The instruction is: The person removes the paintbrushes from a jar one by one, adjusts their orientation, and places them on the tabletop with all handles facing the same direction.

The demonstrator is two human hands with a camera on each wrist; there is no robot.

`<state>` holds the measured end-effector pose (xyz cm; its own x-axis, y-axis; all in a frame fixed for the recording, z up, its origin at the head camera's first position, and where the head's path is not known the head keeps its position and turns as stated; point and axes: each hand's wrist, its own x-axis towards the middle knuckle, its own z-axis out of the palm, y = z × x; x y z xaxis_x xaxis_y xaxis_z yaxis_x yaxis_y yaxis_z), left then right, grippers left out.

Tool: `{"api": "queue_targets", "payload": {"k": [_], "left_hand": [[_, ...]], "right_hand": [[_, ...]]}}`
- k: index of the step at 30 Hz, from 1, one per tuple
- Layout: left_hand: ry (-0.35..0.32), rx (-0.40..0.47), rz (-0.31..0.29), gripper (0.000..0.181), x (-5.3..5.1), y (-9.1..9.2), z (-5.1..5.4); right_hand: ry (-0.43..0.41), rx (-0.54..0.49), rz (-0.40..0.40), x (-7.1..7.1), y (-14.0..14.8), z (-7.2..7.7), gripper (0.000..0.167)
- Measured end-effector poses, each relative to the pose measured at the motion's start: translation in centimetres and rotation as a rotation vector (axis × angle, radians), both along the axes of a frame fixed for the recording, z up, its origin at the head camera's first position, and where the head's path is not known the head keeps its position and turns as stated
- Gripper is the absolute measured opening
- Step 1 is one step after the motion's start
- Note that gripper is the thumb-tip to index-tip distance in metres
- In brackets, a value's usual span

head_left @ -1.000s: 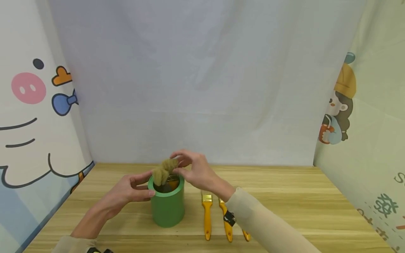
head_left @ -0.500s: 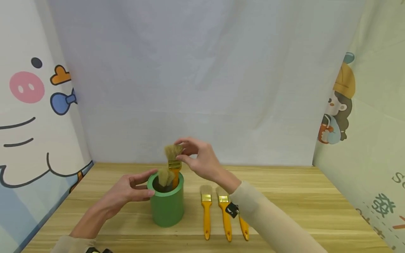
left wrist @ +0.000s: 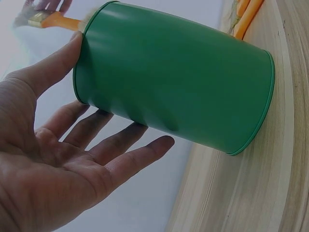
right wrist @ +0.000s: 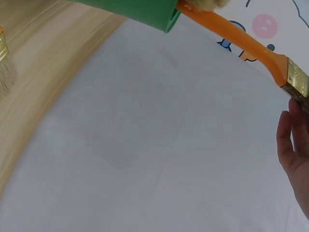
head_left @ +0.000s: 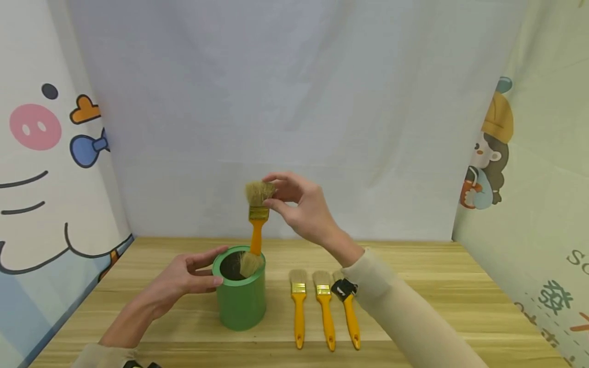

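Observation:
In the head view a green canister [head_left: 241,306] stands upright on the table. My left hand [head_left: 186,276] steadies it near the rim, the thumb on the near side and the fingers on the far side. My right hand [head_left: 306,209] pinches a paintbrush [head_left: 259,217] by its bristle end, above the canister. Its orange handle points down, with the lower end at the canister's mouth. The bristles of a second paintbrush [head_left: 250,266] show at the rim, leaning right; its handle is hidden inside. In the right wrist view the pinched brush's gold ferrule [right wrist: 297,79] is near my fingertips.
Three more paintbrushes lie on the wooden table [head_left: 405,306] right of the canister: a left one [head_left: 299,306], a middle one [head_left: 325,309] and a right one [head_left: 351,317], the last partly behind my wrist strap. A pale cloth [head_left: 294,102] hangs behind the table.
My right hand has lifted the paintbrush from deep in the canister up and slightly right. The second brush has shifted towards the rim's right side. My left hand has stayed on the canister.

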<state>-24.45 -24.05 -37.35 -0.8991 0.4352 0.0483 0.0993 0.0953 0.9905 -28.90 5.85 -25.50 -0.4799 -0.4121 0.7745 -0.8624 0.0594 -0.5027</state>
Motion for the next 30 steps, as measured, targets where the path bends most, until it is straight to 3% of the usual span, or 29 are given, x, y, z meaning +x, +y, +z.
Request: {"api": "queue_targets", "payload": {"k": [7,15,23,30], "left_hand": [[0.009,0.009,-0.013,0.077,0.0,0.0,0.0],[-0.001,0.003,-0.011,0.078,0.0,-0.1,0.0],[0.006,-0.013,-0.010,0.078,0.1,0.0,0.1],[-0.006,-0.011,0.000,0.078,0.1,0.1,0.0]], "right_hand": [[0.032,-0.028,-0.015,0.4,1.4,1.7,0.038],[0.014,-0.041,-0.015,0.8,3.0,1.8,0.038],[-0.012,-0.034,-0.053,0.9,5.0,0.3,0.039],[-0.083,-0.025,-0.071,1.1,6.6,-2.4,0.039]]}}
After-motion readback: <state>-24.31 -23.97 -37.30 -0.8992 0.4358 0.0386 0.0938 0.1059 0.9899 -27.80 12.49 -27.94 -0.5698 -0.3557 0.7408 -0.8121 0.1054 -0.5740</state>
